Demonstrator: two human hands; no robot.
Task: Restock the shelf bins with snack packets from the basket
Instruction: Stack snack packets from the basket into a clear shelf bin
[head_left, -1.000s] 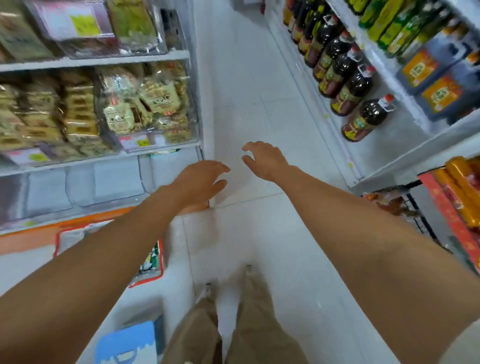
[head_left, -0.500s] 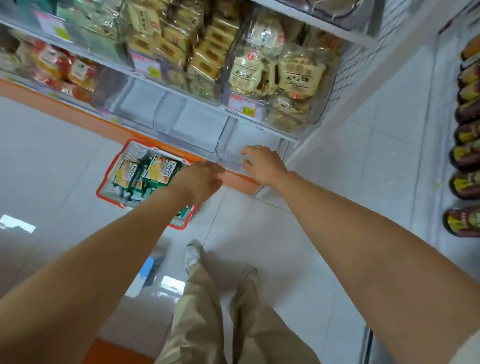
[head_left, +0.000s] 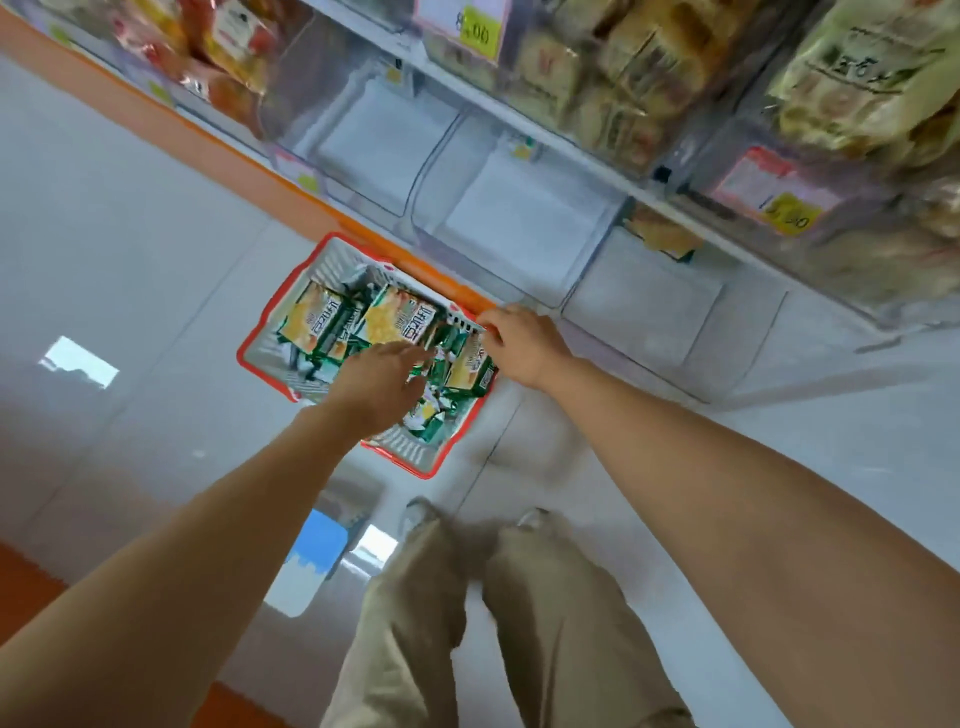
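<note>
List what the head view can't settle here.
Head view:
- Right hand: own back hides fingertips; grip on basket rim unclear.
- Left hand: covers snack packets beneath; contact unclear.
- Price tag: blurred, price uncertain.
- Upper bins: cut off by top edge.

Worn head camera looks steeply down, tilted, onto the basket

The bare left arm and bare right arm stretch forward and downward. The left hand is palm-down, fingers straight; the right hand has fingers loosely bent.
</note>
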